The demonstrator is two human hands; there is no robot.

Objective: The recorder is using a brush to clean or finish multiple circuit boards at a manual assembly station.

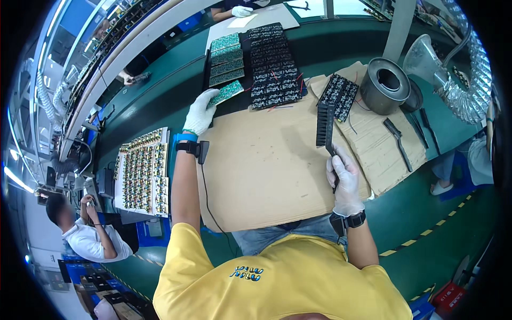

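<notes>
My left hand, in a white knit glove, grips the near end of a green circuit board at the left back of the work surface. Several more green boards lie in a column just beyond it. In its thin, pale glove, my right hand is closed round the handle of a black brush. The brush's bristles face left, above the cardboard. Behind the brush head lies a black circuit board with thin wires.
Black boards with wires fill the back middle. At right stand a metal pot, a second brush and a fume duct. A panel of components lies left. Other people work nearby.
</notes>
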